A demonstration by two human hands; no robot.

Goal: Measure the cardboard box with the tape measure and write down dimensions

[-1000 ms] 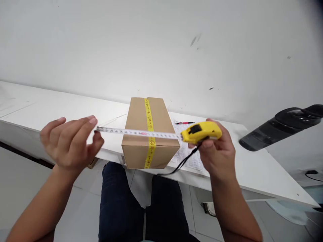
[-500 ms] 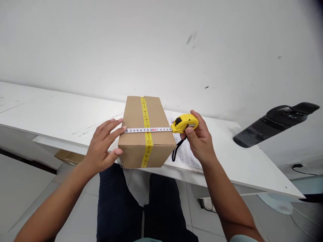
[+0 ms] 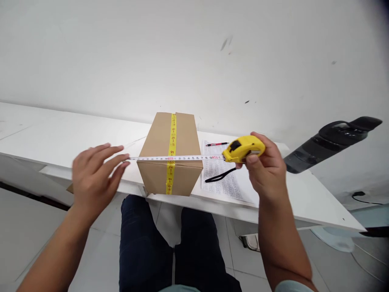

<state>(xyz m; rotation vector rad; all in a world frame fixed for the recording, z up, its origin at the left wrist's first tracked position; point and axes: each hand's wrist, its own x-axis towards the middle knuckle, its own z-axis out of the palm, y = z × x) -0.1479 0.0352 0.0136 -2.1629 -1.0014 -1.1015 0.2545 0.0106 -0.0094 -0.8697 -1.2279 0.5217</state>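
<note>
A brown cardboard box (image 3: 158, 136) with a strip of printed yellow tape (image 3: 173, 140) stands on the white table. My right hand (image 3: 269, 166) grips a yellow tape measure (image 3: 244, 149), off to the right of the box. Its white blade (image 3: 185, 158) stretches leftward across the top of the box, near the front edge. Left of the box, my left hand (image 3: 99, 174) pinches the blade's free end between thumb and index finger. A black wrist strap (image 3: 220, 177) hangs from the tape measure over a printed sheet.
The printed sheet (image 3: 225, 190) lies right of the box, with a red and black pen (image 3: 216, 144) at its top. A black bottle (image 3: 325, 146) stands toward the right end of the white table (image 3: 69, 138). A white wall (image 3: 136, 56) rises behind.
My hands have moved apart, the left one leftward off the box and the right one rightward with the tape measure. More blade is drawn out, and the pen has come into view.
</note>
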